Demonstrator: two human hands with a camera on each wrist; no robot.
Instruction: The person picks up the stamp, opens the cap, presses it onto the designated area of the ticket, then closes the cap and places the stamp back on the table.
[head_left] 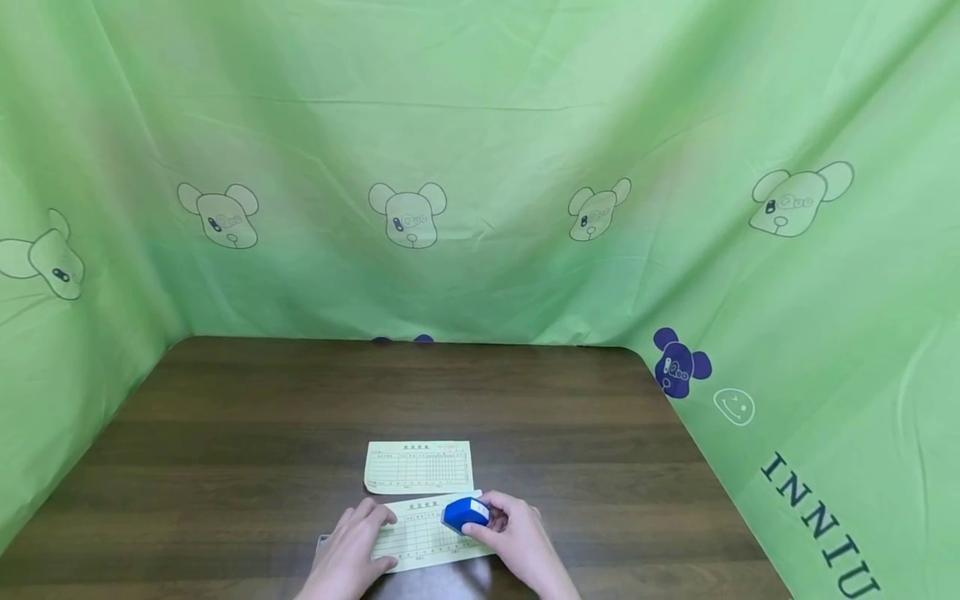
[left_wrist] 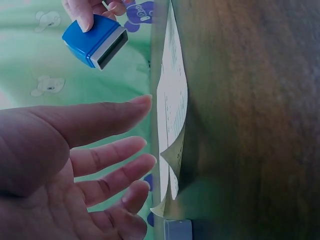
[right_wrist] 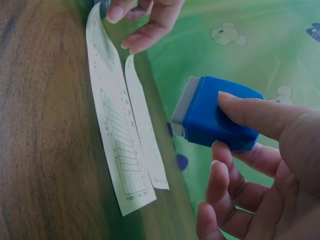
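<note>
My right hand (head_left: 519, 533) pinches a blue rubber stamp (head_left: 461, 516) between thumb and fingers, above the right part of a printed paper form (head_left: 420, 533). The stamp (left_wrist: 95, 42) shows a grey rim and dark face in the left wrist view; in the right wrist view the stamp (right_wrist: 222, 112) is apart from the paper. Over the form's left end is my left hand (head_left: 354, 546), fingers loosely spread and holding nothing. A second form (head_left: 418, 467) lies just behind the first. Curled corners (left_wrist: 173, 152) show at the forms' left ends.
A small grey object (left_wrist: 178, 230), mostly hidden by the left hand in the head view, lies beyond the forms' left end. The dark wooden table (head_left: 300, 400) is enclosed by green curtains (head_left: 495, 275) with printed bear heads at its back and sides.
</note>
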